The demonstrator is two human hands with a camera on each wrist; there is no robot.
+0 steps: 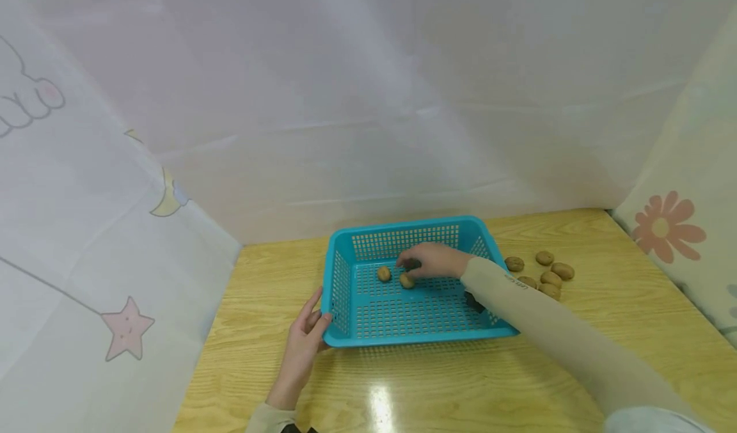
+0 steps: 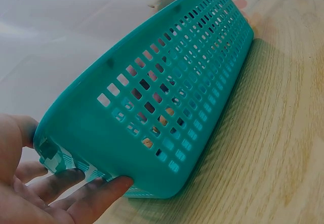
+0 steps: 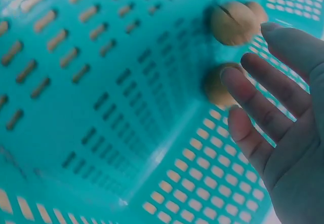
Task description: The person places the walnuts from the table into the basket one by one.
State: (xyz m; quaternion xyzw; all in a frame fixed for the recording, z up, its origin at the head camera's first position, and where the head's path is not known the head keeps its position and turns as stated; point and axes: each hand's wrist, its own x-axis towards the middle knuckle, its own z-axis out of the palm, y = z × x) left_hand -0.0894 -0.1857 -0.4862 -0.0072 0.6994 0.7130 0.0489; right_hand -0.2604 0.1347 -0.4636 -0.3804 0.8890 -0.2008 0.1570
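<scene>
A blue-green plastic basket (image 1: 423, 339) with slotted walls sits on the wooden table. My left hand (image 1: 304, 338) grips its left end near the front corner. In the left wrist view the thumb is at the rim and the fingers (image 2: 104, 198) lie against the outer wall. Inside the basket is my right hand (image 1: 436, 259), its fingers loosely extended beside the walnuts. A walnut (image 1: 384, 274) lies left of the fingertips and another walnut (image 1: 407, 281) just below them. The right wrist view shows a cracked-looking walnut (image 3: 233, 24) and a walnut (image 3: 217, 86) partly behind the fingers.
Several walnuts (image 1: 551, 279) lie in a group on the table (image 1: 622, 305) just right of the basket, partly hidden by the right forearm. A pale sheet (image 1: 368, 132) hangs behind the table, and printed sheets stand at both sides.
</scene>
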